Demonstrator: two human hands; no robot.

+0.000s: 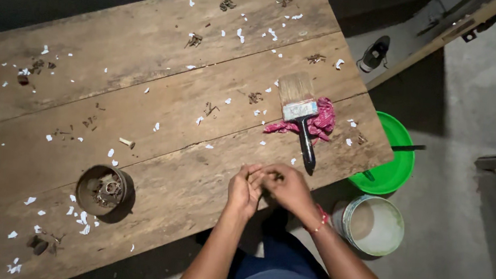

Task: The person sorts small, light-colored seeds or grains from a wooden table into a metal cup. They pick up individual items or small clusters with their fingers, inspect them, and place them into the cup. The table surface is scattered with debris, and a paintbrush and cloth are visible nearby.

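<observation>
Pinching some tiny dark bit between them, the left hand (244, 187) and right hand (288, 187) are meeting fingertip to fingertip at the tabletop (162, 109) edge, paintbrush (300, 115) lying just beyond the right hand, handle pointing back at it.

Brown plank table (145, 90) was speckled with white scraps (82, 218); pink rag (323, 120) lay right of centre; green basin (396, 163) sat at right; white bucket (374, 225) was lower right.
</observation>
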